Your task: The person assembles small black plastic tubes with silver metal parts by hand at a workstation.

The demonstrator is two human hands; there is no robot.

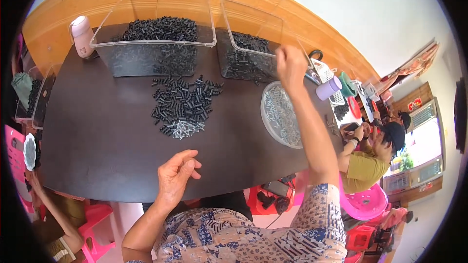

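Note:
My left hand hovers over the near edge of the dark table, its fingers loosely bent and apart, with nothing visible in it. Beyond it lies a loose pile of small black ribbed cylindrical pieces, with small silvery metal pieces at its near end. My right hand is raised at the near right corner of a clear plastic bin of black pieces. Its fingers are closed; what they hold, if anything, is hidden. Below my right forearm sits a round white tray of small shiny metal pieces.
A larger clear bin of black pieces stands at the back left, beside a pink bottle. To the right are a lilac cup, a white perforated basket and a seated person. Another person's arm shows at lower left.

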